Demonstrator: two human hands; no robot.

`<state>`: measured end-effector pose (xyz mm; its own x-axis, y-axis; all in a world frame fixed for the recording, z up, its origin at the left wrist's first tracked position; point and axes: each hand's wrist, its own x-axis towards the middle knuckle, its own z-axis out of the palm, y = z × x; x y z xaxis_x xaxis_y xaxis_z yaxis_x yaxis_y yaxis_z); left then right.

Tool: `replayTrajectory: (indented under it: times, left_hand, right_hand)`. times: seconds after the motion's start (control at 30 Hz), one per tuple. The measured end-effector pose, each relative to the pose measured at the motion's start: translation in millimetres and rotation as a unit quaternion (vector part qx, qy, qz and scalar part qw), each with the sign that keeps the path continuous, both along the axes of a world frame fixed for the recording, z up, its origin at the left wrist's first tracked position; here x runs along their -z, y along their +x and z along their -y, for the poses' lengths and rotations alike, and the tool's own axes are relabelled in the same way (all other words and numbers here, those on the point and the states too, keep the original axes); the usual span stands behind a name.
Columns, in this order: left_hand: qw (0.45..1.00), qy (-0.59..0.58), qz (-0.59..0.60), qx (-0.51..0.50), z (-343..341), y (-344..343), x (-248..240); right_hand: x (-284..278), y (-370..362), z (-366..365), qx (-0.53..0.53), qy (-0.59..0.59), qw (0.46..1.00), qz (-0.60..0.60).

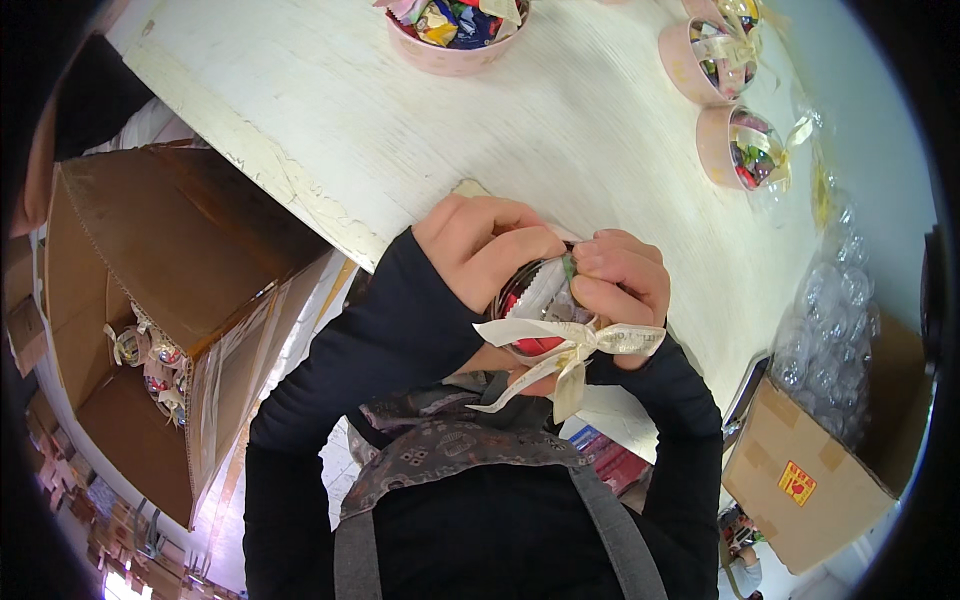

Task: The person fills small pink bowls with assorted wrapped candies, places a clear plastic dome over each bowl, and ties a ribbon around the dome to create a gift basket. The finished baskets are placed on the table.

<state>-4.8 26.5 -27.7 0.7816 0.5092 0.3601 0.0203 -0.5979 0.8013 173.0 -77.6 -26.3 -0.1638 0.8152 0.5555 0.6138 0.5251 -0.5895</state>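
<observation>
Close in front of my body, at the table's near edge, I hold a clear round candy container (541, 300) filled with wrapped sweets, some red and some silvery white. A cream printed ribbon (575, 345) is tied in a bow on its near side, and its tails hang down. My left hand (487, 243) wraps the container's left side, with its fingers bent over the far rim. On the opposite side, my right hand (625, 277) has its thumb and fingers pinched at the upper rim, near a bit of green. The container's underside is hidden by my hands.
On the white table (330, 110) stand a pink bowl of sweets (450, 57) and several pink tubs with ribboned clear containers (715, 147) at the far right. An open carton (190, 240) at left holds ribboned containers. Clear plastic spheres (830, 330) fill another carton (800, 475) at right.
</observation>
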Motion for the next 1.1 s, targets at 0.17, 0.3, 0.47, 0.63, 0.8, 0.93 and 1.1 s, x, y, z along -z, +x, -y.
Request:
replayTrajectory:
  times: [0.17,0.3,0.47,0.63,0.8,0.93,1.1]
  left_hand:
    - [1.000,0.002,-0.012,-0.007,-2,7,15]
    - [1.000,-0.007,0.017,-0.014,-1,9,8]
    - [0.999,0.025,0.039,0.007,-4,8,13]
    - [0.997,0.047,0.051,0.036,-8,6,24]
    - [0.996,0.006,0.001,0.087,-9,2,25]
    - [0.987,-0.100,-0.104,0.075,-6,7,21]
    - [0.941,-0.292,-0.125,0.115,-10,7,26]
  right_hand:
    - [-7,-8,3,0.046,-0.028,0.998,-0.018]
    - [-9,-4,4,0.031,-0.026,0.999,-0.004]
    - [-11,-2,6,0.015,-0.027,0.999,0.009]
    - [-4,-2,5,0.015,-0.005,1.000,-0.003]
    - [-4,0,3,0.022,-0.013,0.999,-0.025]
    - [-7,-7,-2,0.051,-0.020,0.995,-0.088]
    - [-5,-3,0,0.093,-0.033,0.995,-0.017]
